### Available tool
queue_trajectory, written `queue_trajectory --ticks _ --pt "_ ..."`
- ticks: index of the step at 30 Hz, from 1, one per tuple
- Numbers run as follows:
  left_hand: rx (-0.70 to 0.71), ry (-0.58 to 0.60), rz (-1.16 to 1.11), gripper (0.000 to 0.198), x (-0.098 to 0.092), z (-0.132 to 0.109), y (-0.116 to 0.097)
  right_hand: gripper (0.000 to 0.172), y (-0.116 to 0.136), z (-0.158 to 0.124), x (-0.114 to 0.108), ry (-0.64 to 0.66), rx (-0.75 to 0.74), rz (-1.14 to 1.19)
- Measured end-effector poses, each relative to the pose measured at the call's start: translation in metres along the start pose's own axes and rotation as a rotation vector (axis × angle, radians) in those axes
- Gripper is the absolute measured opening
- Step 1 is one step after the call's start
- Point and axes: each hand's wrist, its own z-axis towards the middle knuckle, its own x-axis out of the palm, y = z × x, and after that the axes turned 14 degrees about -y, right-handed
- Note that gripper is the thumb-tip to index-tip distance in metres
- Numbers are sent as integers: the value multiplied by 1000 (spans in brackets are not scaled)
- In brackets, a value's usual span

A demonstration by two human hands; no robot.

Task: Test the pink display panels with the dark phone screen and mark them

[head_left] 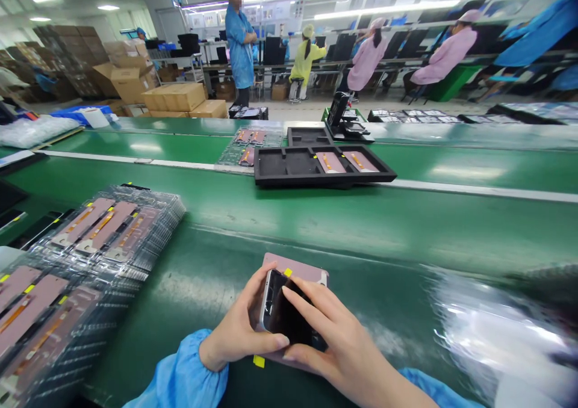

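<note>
A dark, glossy smartphone with a silver edge is held tilted low in the middle of the view. My left hand grips its left side, with the thumb across the lower front. Fingers of my right hand lie over the upper face, and that thumb meets the lower edge. Beneath the phone is a pink flat screen panel, mostly covered, with a yellow tab sticking out below. Whether the panel touches the phone is hidden by my hands.
Clear plastic trays of pink panels with orange ribbon cables are stacked at left. Ahead, a black foam tray carries two such panels. Blurred transparent plastic lies at right. Cartons and several people stand or sit beyond the green bench.
</note>
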Motion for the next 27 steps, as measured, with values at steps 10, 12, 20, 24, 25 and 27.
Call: queue_trajectory --ticks 10,12,20,24,25,27 --pt "-5 14 -14 93 -1 -1 2 62 0 0 -1 19 20 39" --pt "-15 16 -23 94 -1 -1 2 62 1 0 -2 32 25 30" --pt "-53 26 -124 99 1 -1 7 77 0 3 -5 32 -15 -18" --pt "-103 28 -159 101 0 -2 12 74 -2 -1 -2 44 -11 -106" --pt "-131 19 -181 97 0 -2 12 75 -2 -1 -1 34 2 -104" --pt "-213 -31 -252 80 -1 0 10 81 -4 0 -2 16 75 -31"
